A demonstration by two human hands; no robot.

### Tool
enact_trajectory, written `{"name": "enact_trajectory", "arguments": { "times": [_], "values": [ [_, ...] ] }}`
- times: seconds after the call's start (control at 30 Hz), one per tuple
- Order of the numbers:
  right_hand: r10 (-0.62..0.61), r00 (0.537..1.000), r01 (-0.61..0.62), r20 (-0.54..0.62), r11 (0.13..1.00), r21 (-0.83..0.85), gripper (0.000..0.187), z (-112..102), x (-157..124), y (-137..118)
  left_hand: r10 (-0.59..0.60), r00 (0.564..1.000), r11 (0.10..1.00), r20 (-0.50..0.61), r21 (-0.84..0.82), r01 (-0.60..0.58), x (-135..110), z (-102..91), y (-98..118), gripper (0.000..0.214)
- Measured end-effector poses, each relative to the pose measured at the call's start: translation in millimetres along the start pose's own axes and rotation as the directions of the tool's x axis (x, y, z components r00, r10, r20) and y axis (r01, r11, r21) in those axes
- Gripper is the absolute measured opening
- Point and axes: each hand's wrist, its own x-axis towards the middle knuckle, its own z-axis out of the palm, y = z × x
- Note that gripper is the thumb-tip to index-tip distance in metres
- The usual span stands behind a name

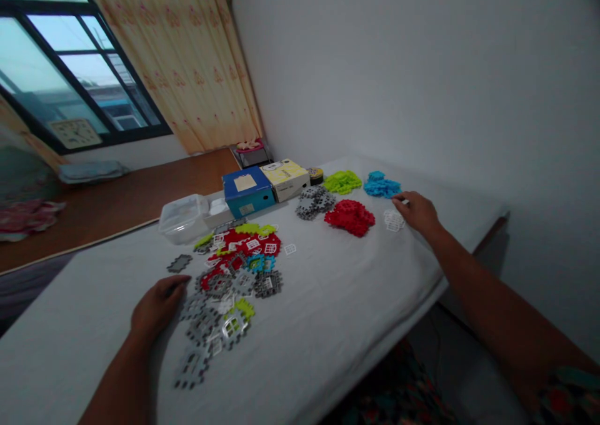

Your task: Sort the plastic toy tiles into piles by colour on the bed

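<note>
My left hand (157, 306) rests on the white sheet with curled fingers, touching the near edge of a mixed heap of flat interlocking plastic tiles (229, 275) in grey, red, green, blue and white. My right hand (417, 212) reaches far right, fingers pinched together over a small pile of white tiles (392, 220). What it holds, if anything, is too small to make out. Beside it lie sorted piles: red (350, 217), blue (382, 185), lime green (343, 182) and grey (315, 201).
A blue box (247, 191), a yellow-white box (287, 179) and a clear plastic container (184, 217) stand at the back of the white-covered surface (328, 300). A lone grey tile (180, 263) lies left. A wall runs along the right; window and curtain behind.
</note>
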Motion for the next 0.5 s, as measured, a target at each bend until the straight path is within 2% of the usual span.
{"name": "enact_trajectory", "arguments": {
  "times": [0.07,0.13,0.17,0.23,0.3,0.33,0.4,0.5],
  "values": [
    [-0.144,0.989,0.140,0.030,0.983,0.117,0.026,-0.4,2.6,-41.0,-0.008,1.000,1.000,-0.007,0.005,0.008,-2.0,-1.4,3.1,0.033],
    [-0.345,0.930,0.302,0.129,0.914,0.271,0.025,5.5,-1.3,-88.8,-0.013,1.000,1.000,-0.001,0.005,0.014,-4.4,-3.1,6.5,0.034],
    [-0.453,0.870,0.374,0.193,0.863,0.340,0.023,11.5,-6.5,-112.8,-0.007,1.000,1.000,0.005,0.002,0.007,-5.5,-3.6,7.7,0.035],
    [-0.617,0.720,0.461,0.318,0.768,0.445,0.022,29.6,-22.1,-156.5,0.016,1.000,1.000,0.009,-0.008,-0.016,-7.3,-3.9,8.6,0.036],
    [-0.708,0.578,0.523,0.407,0.704,0.481,0.023,53.9,-41.3,-190.3,0.037,0.999,0.999,0.002,-0.013,-0.037,-8.1,-3.1,7.7,0.036],
    [-0.729,0.527,0.557,0.437,0.685,0.471,0.024,67.0,-50.5,-202.7,0.041,0.999,0.999,-0.002,-0.014,-0.041,-8.3,-2.7,7.0,0.036],
    [-0.737,0.484,0.627,0.472,0.669,0.400,0.026,92.0,-65.7,-219.0,0.035,0.999,0.999,0.003,-0.012,-0.035,-8.6,-2.2,6.4,0.036],
    [-0.707,0.504,0.692,0.495,0.674,0.259,0.023,117.2,-77.9,-226.4,0.014,0.999,1.000,0.031,-0.009,-0.014,-9.3,-3.5,8.8,0.038]
  ]
}}
